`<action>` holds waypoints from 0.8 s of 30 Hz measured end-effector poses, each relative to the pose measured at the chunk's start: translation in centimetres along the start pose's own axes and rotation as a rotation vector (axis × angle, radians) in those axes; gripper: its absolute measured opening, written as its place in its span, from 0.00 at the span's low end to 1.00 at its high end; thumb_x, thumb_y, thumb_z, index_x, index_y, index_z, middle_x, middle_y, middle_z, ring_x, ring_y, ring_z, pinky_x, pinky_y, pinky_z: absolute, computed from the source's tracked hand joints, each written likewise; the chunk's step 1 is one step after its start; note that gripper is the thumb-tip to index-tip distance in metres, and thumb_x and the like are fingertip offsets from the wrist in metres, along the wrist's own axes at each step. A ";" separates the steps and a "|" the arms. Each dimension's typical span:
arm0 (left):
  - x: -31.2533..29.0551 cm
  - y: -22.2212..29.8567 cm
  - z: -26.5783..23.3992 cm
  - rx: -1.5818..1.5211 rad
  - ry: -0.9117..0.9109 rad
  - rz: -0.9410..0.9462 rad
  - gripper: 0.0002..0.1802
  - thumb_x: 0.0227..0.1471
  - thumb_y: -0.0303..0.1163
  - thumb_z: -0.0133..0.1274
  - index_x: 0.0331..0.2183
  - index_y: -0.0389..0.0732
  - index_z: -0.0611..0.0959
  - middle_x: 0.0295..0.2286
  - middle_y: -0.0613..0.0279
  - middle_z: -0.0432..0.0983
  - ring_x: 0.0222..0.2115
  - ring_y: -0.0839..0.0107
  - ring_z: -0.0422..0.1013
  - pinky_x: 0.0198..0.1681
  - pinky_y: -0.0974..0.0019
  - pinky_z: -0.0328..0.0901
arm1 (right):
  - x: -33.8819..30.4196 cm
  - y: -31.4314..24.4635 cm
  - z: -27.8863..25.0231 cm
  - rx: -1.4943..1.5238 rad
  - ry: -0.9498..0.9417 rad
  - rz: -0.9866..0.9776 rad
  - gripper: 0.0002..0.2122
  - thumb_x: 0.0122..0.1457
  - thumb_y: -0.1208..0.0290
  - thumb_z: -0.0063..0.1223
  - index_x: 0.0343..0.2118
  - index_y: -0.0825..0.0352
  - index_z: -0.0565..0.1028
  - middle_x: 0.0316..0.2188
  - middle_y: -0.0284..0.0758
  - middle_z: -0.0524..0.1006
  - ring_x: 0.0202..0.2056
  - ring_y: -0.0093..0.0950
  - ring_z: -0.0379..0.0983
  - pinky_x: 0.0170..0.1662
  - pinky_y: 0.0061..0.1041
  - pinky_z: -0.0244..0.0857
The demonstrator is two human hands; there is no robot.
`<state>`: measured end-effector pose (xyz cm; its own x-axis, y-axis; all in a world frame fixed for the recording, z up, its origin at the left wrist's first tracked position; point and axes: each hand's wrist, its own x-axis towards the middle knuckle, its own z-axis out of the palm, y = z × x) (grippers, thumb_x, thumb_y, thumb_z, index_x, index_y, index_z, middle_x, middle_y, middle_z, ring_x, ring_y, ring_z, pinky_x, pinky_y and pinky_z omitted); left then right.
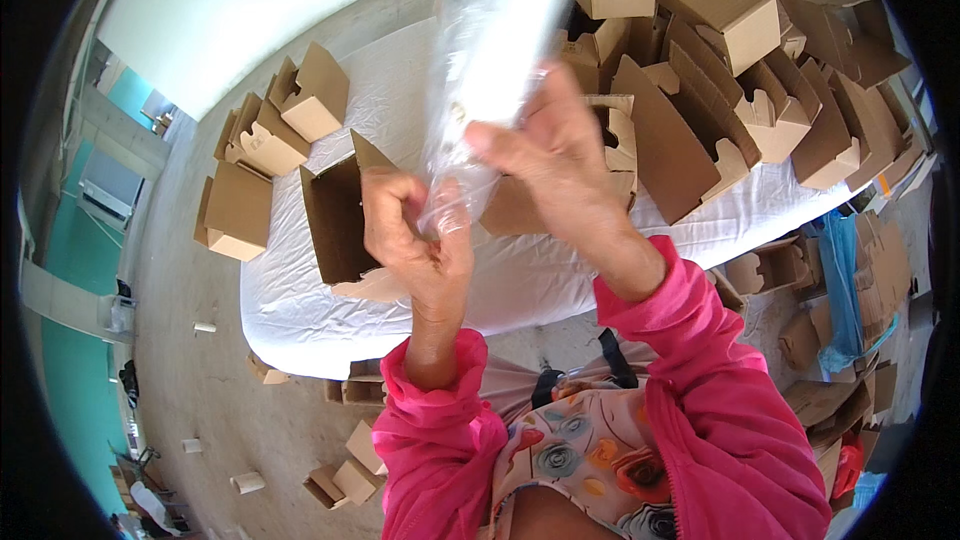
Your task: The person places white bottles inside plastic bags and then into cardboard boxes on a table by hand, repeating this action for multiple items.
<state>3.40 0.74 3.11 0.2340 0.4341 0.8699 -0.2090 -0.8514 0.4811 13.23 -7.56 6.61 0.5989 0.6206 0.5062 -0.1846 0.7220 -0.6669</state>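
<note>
A long white object (512, 35), blurred by motion, is held up over the table inside a clear plastic bag (452, 70). My left hand (412, 228) is closed on the gathered lower end of the bag. Around the wrapped object's lower right side, my right hand (560, 155) is closed, thumb across the front. What kind of object it is cannot be made out. Just beside and beneath my left hand stands an open cardboard box (335, 215). Another cardboard box (515, 208) sits behind my right wrist, partly hidden.
A white sheet (310, 325) covers the table. Several open cardboard boxes (690, 125) crowd its right side, some stacked. A smaller group of boxes (262, 145) stands at the left edge. Blue plastic (842, 280) and more cardboard lie off the table at right; loose boxes (350, 480) are on the floor.
</note>
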 end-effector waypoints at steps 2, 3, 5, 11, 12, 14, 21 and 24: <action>-0.4 -0.4 1.9 -0.094 -0.018 -0.018 0.17 0.41 0.27 0.57 0.34 0.38 0.70 0.29 0.57 0.67 0.31 0.68 0.62 0.33 0.69 0.57 | 0.6 -1.3 -2.5 -0.214 0.046 -0.225 0.27 0.51 0.79 0.56 0.52 0.70 0.55 0.44 0.38 0.69 0.45 0.26 0.68 0.47 0.26 0.65; -0.6 -0.5 2.4 -0.130 -0.025 -0.027 0.20 0.41 0.26 0.57 0.39 0.38 0.70 0.32 0.54 0.69 0.35 0.66 0.64 0.36 0.68 0.59 | 1.0 -1.6 -3.4 -0.220 0.055 -0.323 0.29 0.51 0.77 0.58 0.54 0.69 0.57 0.45 0.37 0.69 0.47 0.25 0.68 0.49 0.27 0.64; -1.0 -0.6 2.2 0.118 -0.320 0.056 0.31 0.39 0.27 0.59 0.48 0.40 0.68 0.38 0.51 0.71 0.44 0.58 0.63 0.46 0.59 0.56 | 1.5 -2.5 -5.2 -0.380 -0.007 -0.235 0.29 0.51 0.77 0.58 0.54 0.70 0.57 0.45 0.36 0.69 0.46 0.26 0.67 0.48 0.26 0.64; -2.1 -1.4 1.5 0.569 -0.582 0.166 0.17 0.35 0.29 0.61 0.33 0.42 0.77 0.28 0.63 0.72 0.41 0.59 0.63 0.48 0.52 0.52 | 1.1 -4.9 -8.5 -1.068 -0.432 0.120 0.28 0.47 0.70 0.58 0.52 0.65 0.63 0.40 0.44 0.74 0.39 0.38 0.73 0.41 0.32 0.64; -2.0 -1.1 1.2 0.562 -0.512 0.202 0.10 0.35 0.31 0.61 0.24 0.41 0.78 0.25 0.64 0.72 0.37 0.60 0.64 0.43 0.56 0.55 | 1.4 -4.8 -9.0 -1.157 -0.550 0.146 0.27 0.46 0.70 0.57 0.52 0.65 0.64 0.39 0.45 0.74 0.39 0.40 0.72 0.41 0.33 0.64; -2.5 -0.8 1.0 0.514 -0.517 0.189 0.10 0.35 0.31 0.61 0.23 0.41 0.77 0.24 0.63 0.71 0.35 0.60 0.65 0.42 0.57 0.56 | 1.8 -4.8 -9.1 -1.294 -0.714 0.319 0.24 0.44 0.73 0.56 0.48 0.66 0.67 0.37 0.48 0.75 0.40 0.44 0.71 0.42 0.35 0.63; -3.7 0.7 0.2 0.345 -0.558 0.122 0.09 0.35 0.24 0.60 0.22 0.38 0.75 0.22 0.58 0.67 0.27 0.58 0.65 0.28 0.60 0.61 | 1.9 -1.1 -10.1 -1.556 -1.031 0.614 0.27 0.41 0.72 0.54 0.50 0.60 0.68 0.42 0.43 0.74 0.45 0.42 0.69 0.45 0.36 0.63; -4.3 0.3 -0.1 0.357 -0.524 0.131 0.10 0.35 0.23 0.61 0.24 0.38 0.76 0.29 0.56 0.69 0.32 0.57 0.66 0.30 0.61 0.62 | 1.3 -0.8 -10.4 -1.574 -0.982 0.554 0.23 0.46 0.73 0.53 0.49 0.60 0.69 0.44 0.42 0.73 0.46 0.40 0.69 0.47 0.35 0.63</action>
<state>2.19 -1.40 -0.47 0.6793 0.1954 0.7073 0.0399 -0.9723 0.2302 22.28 -10.45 2.11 0.0479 0.9802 -0.1919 0.9217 -0.1174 -0.3697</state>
